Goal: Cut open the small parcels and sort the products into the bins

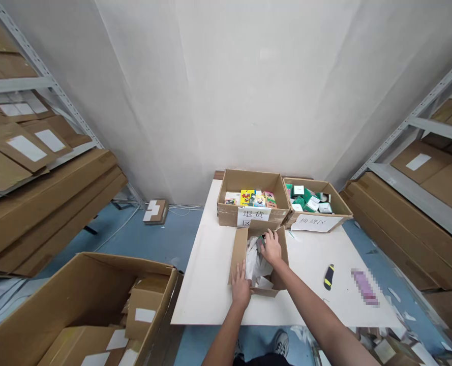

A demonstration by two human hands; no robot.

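An opened cardboard box (pixel 282 254) stands on the white table with its flaps folded out. White crumpled paper (pixel 252 259) fills part of it. My right hand (pixel 272 248) reaches into the box, its fingers closed around a small dark box (pixel 262 239), which they partly cover. At the near left corner, my left hand (pixel 241 287) lies against the left flap with its fingers stretched out.
Behind stand two open cartons with handwritten signs: one carton (pixel 229 215) of colourful packets, another (pixel 338 206) of green-and-white boxes. A utility knife (pixel 328 277) and a blurred pink item (pixel 365 287) lie right. A large carton (pixel 84 259) of parcels stands left; loaded shelves (pixel 16 85) flank both sides.
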